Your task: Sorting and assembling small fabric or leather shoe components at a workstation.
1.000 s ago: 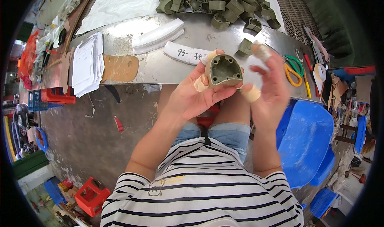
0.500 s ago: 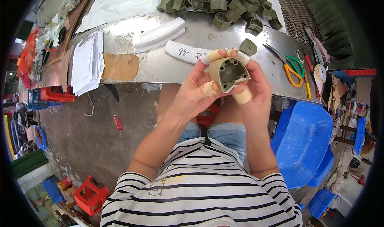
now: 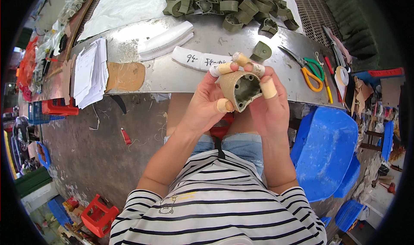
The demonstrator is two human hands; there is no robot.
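Above my lap, near the table's front edge, both hands hold a hollow olive-green plastic housing (image 3: 247, 91) with small screw holes inside its rim. Its outer wall is tan and rough-looking. My left hand (image 3: 202, 103) grips its left side, with the thumb low and the fingers over the top. On the right side my right hand (image 3: 271, 104) has its fingertips at the upper edge and its thumb by the rim. Tan and white coverings wrap several fingertips. Just beyond the hands lies a single olive-green piece (image 3: 261, 51), flat side up.
A pile of olive-green housings (image 3: 233, 6) covers the table's far side. White curved strip bundles (image 3: 166, 41) lie left of centre, near stacked papers (image 3: 89, 74). Scissors (image 3: 312, 68) and a yellow-handled tool (image 3: 329, 89) rest at right. A blue tub (image 3: 327, 154) stands below.
The housing has turned and tilted in my hands. My right thumb has moved from below it up to its right rim. The left hand keeps its hold.
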